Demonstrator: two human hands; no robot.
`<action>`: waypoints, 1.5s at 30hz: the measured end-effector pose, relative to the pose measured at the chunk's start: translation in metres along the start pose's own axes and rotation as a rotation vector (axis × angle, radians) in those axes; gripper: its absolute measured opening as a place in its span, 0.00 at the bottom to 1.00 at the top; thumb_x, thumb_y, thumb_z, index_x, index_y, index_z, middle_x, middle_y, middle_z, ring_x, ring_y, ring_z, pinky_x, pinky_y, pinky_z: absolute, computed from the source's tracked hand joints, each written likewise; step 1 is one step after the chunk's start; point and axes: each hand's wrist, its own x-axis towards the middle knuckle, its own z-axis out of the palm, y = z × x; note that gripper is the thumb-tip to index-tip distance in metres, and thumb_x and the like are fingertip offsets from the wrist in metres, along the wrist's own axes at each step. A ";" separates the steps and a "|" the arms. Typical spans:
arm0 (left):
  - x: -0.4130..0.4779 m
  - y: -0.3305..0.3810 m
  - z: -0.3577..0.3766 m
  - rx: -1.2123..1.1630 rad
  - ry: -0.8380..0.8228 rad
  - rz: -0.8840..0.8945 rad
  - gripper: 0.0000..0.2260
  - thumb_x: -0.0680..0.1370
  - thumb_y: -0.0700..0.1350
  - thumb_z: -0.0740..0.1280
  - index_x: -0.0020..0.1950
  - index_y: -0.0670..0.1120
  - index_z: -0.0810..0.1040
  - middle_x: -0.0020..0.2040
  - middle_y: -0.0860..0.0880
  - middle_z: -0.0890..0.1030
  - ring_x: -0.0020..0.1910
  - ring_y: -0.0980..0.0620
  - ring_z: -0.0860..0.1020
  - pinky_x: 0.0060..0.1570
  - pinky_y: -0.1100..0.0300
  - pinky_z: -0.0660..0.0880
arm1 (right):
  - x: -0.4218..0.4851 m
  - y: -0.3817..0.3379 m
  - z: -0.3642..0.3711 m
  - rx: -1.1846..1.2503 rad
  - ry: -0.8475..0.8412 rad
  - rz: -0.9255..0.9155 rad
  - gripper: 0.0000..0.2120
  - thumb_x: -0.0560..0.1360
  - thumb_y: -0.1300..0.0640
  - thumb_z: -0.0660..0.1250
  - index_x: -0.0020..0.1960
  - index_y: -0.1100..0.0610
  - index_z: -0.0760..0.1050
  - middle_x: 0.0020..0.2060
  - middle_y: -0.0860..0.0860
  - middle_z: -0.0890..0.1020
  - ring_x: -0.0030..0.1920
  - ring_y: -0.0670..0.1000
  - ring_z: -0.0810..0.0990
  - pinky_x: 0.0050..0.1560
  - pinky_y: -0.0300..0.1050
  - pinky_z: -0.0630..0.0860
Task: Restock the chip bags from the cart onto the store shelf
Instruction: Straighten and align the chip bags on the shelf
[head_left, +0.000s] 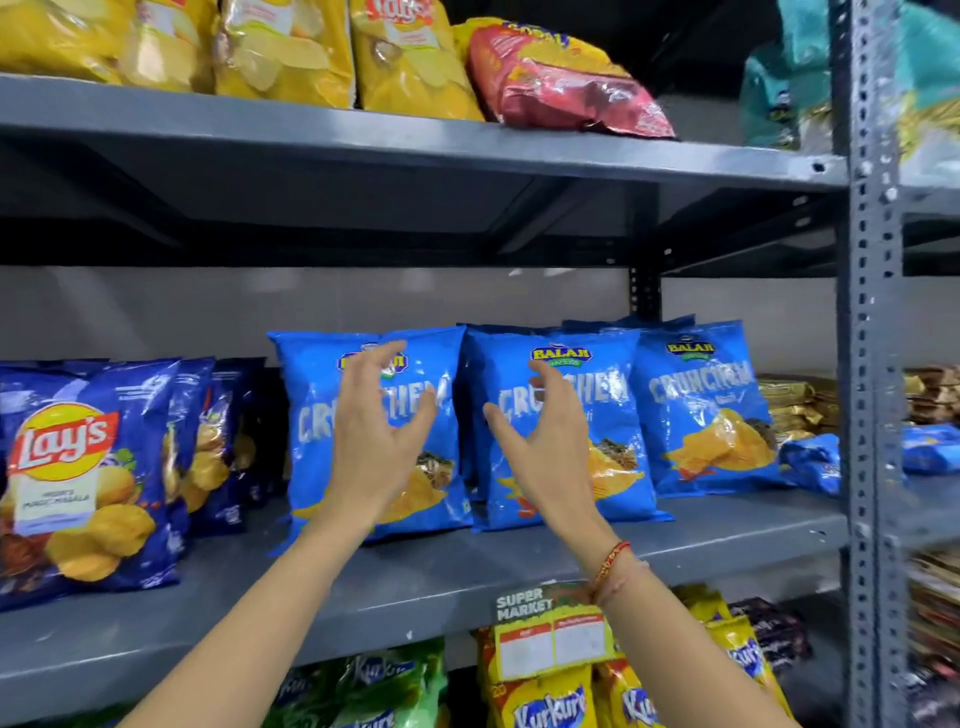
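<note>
Hands raised before shelf (467, 566) | left hand (374, 441) fingers spread wide, empty, before left Crunchem bag (311, 405) | right hand (545, 447) fingers wide, empty, before middle Crunchem bag (613, 415)

Both bare forearms reach up and forward from the lower edge of view, converging slightly. The left hand (374, 436) is raised with its back toward the camera, fingers spread and curled, thumb out to the right, grasping nothing. The right hand (545, 441) mirrors it, fingers curved, thumb pointing left toward the other hand, also empty. A red and orange thread band (613, 566) circles the right wrist.
</note>
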 end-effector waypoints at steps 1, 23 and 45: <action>-0.002 0.004 0.013 -0.011 -0.105 -0.026 0.21 0.71 0.48 0.66 0.63 0.46 0.70 0.58 0.50 0.73 0.57 0.55 0.72 0.60 0.53 0.71 | 0.006 0.008 -0.009 -0.013 0.046 0.012 0.27 0.73 0.50 0.69 0.68 0.56 0.66 0.61 0.53 0.74 0.62 0.54 0.71 0.55 0.36 0.63; -0.039 -0.003 0.130 -0.260 -0.335 -0.537 0.39 0.65 0.42 0.77 0.71 0.48 0.59 0.59 0.53 0.74 0.55 0.54 0.73 0.57 0.58 0.71 | 0.041 0.120 -0.049 0.436 -0.092 0.520 0.19 0.74 0.46 0.66 0.60 0.58 0.73 0.52 0.48 0.81 0.54 0.48 0.80 0.43 0.31 0.76; -0.047 0.003 0.039 0.234 -0.207 0.087 0.29 0.75 0.56 0.60 0.73 0.48 0.58 0.70 0.56 0.61 0.67 0.70 0.52 0.67 0.69 0.53 | 0.012 0.061 -0.089 0.271 0.108 0.294 0.17 0.73 0.50 0.69 0.57 0.57 0.75 0.53 0.52 0.80 0.50 0.46 0.78 0.47 0.36 0.73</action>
